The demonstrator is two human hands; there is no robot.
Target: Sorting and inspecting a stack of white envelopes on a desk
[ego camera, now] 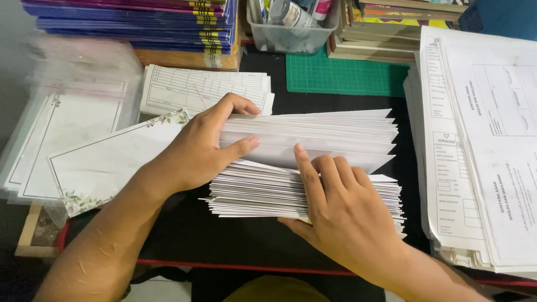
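Crowding a black desk (235, 232) with a red front edge: paper goods on every side. Sitting at the centre, a thick stack of white envelopes (307, 193), edges slightly fanned. Gripping an upper bundle of envelopes (321, 136) with the left hand (200, 151), thumb under and fingers (237, 106) curled narrowly over the top at the bundle's 9 o'clock end, lifting it apart from the rest. Pressing down on the lower stack with the right hand (340, 215), fingers (305, 170) spread flat and holding nothing, index tip reaching into the gap.

Judging the step in hand as splitting or counting off a portion: keeping the right palm firm so the lower envelopes are not sliding, holding the lifted bundle square, and easing the flaps free rather than tugging, since loose edges could be spilling toward 6 o'clock.

Standing at 12 o'clock, a clear plastic tub (288, 39) carrying glue bottles and tubes (291, 4), upright and leaning. Showing at 1 o'clock, a blue basket (526, 21), contents hidden. Lying at 9 o'clock, clear sleeves holding floral-bordered cards (96, 162). Piling at 3 o'clock, printed forms (507, 159); at 11 o'clock, coloured notebooks (119, 2).
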